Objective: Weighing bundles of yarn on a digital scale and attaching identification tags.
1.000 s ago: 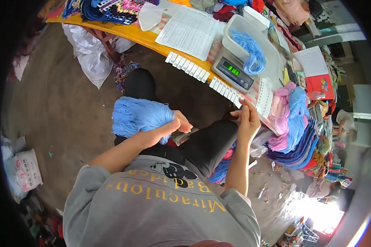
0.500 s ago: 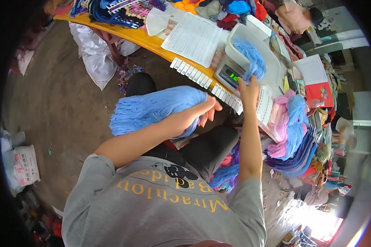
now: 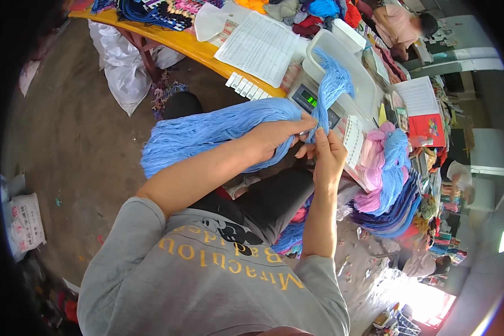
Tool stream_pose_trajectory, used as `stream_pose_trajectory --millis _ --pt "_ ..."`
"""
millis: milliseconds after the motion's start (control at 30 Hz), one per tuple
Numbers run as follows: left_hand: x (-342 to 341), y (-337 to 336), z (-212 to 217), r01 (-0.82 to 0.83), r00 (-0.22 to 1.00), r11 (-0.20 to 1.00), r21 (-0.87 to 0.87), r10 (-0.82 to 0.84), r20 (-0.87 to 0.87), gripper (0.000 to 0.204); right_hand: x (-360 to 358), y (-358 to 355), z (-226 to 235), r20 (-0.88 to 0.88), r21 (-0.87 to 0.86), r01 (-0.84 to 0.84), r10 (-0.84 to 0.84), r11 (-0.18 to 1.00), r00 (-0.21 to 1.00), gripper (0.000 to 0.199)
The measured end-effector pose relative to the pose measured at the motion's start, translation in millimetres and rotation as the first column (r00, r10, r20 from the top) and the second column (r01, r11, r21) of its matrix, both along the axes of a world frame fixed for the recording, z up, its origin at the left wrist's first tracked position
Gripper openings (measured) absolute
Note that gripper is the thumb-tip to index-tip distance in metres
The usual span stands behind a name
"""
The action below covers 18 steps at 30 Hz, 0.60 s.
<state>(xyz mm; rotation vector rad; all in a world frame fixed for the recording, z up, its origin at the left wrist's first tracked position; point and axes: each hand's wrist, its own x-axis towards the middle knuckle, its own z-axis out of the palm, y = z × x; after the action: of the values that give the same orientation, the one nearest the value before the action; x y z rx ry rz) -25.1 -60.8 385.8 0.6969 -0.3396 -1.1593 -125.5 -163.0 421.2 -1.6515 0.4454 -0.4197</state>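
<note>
A thick hank of light-blue yarn hangs over my left hand, which is closed on its right end, the loose strands reaching out to the left. My right hand pinches the lower end of a thinner light-blue yarn bundle. That bundle rises over the near rim of a translucent plastic tub, its upper part still inside. The tub sits on a digital scale with a lit green display. Both hands meet just in front of the scale, fingers close together.
A printed sheet lies on the yellow-edged table, with white tags along its edge. Pink yarn and blue skeins lie right of my right hand. White sacks stand under the table. Another person sits at far right.
My right hand has drawn the thin blue bundle toward me, partly out of the tub. My left hand with the thick hank has moved right, up to the right hand.
</note>
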Motion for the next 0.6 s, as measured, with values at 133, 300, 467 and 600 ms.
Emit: stream_pose_trajectory --millis 133,300,467,600 --pt "-2.5 6.8 5.3 -0.098 0.992 0.992 0.076 0.104 -0.074 0.022 2.0 2.3 0.4 0.05 0.007 0.036 -0.036 0.999 0.998 0.021" --pt "-6.6 13.5 17.9 -0.16 0.987 0.985 -0.064 0.159 -0.023 0.017 2.6 2.1 -3.0 0.004 0.004 0.037 -0.037 0.999 0.999 0.018" --pt "-3.6 11.7 2.2 -0.175 0.965 0.967 0.185 0.206 -0.162 0.02 4.6 8.6 2.9 0.032 0.011 0.084 -0.084 0.996 0.996 0.02" --pt "-1.7 14.9 6.1 -0.09 0.974 0.991 0.101 0.109 -0.199 0.023 4.1 7.4 1.5 0.016 -0.04 0.036 -0.035 0.999 0.999 0.019"
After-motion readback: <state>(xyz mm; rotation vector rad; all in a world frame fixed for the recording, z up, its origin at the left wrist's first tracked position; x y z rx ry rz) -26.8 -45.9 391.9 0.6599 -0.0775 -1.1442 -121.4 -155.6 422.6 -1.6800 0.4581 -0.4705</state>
